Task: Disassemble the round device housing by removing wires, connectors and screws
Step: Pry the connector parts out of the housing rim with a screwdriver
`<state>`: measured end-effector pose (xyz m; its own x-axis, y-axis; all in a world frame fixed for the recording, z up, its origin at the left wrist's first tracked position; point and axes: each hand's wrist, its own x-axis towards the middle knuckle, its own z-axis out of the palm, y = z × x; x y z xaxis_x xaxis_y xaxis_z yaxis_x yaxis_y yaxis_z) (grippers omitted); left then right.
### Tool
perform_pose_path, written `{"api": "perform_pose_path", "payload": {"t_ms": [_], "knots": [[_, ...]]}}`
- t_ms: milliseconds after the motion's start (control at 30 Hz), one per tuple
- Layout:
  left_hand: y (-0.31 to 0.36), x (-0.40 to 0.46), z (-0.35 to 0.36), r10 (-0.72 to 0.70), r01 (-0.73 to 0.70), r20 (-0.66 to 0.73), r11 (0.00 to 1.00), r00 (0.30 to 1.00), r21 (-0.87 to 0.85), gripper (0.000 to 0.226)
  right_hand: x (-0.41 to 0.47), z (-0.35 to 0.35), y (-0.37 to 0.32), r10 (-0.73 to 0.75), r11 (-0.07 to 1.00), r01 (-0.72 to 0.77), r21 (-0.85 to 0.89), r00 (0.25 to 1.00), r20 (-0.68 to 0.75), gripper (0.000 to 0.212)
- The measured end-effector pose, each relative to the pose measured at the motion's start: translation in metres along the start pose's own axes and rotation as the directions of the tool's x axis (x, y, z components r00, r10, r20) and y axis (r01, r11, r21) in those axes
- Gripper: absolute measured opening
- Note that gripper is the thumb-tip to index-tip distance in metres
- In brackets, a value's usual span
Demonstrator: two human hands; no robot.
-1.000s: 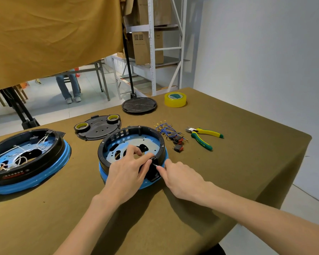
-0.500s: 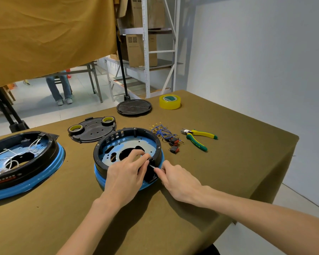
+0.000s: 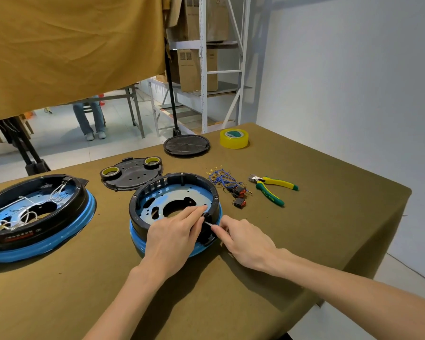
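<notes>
The round device housing (image 3: pixel 177 182), a black ring on a blue base with a metal plate inside, lies in the middle of the table. My left hand (image 3: pixel 172 238) rests over its near rim, and its fingers grip a black connector block (image 3: pixel 207 236) on the rim's right side. Just right of it, my right hand (image 3: pixel 245 240) pinches a small silvery metal piece (image 3: pixel 208 223) that sticks out of that block. A bundle of removed blue wires (image 3: pixel 220 179) and small black-and-red switches (image 3: pixel 239 193) lie right of the housing.
A second housing (image 3: pixel 35 217) with white wires sits at the left. A black cover plate (image 3: pixel 133 175) with two tape rolls lies behind. Green-yellow pliers (image 3: pixel 271 190), yellow tape (image 3: pixel 234 138) and a black stand base (image 3: pixel 186 144) lie farther back. The table's edge runs close on the right.
Both hands have stayed at the connector block on the rim; my left fingers shifted slightly along it. The camera view has drifted a little.
</notes>
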<state>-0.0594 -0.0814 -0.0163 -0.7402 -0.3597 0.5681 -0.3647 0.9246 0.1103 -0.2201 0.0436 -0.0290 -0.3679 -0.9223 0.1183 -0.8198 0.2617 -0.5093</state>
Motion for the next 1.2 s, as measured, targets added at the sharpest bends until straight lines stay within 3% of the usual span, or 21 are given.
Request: {"api": "perform_pose_path", "payload": {"t_ms": [433,700,1200], "knots": [[0.0,0.001,0.009,0.018,-0.015,-0.121,1.0,0.993,0.021,0.03,0.002,-0.002,0.002,-0.066,0.996,0.064,0.063,0.998,0.023,0.041],[0.0,0.002,0.012,0.045,-0.033,-0.174,0.997,0.984,0.069,0.038,0.003,-0.001,0.003,-0.067,0.997,0.065,0.044,0.997,0.027,0.038],[-0.003,0.001,0.019,0.064,-0.043,-0.213,0.994,0.975,0.1,0.037,0.003,-0.005,-0.002,-0.072,0.997,0.07,0.029,0.994,0.078,0.039]]}}
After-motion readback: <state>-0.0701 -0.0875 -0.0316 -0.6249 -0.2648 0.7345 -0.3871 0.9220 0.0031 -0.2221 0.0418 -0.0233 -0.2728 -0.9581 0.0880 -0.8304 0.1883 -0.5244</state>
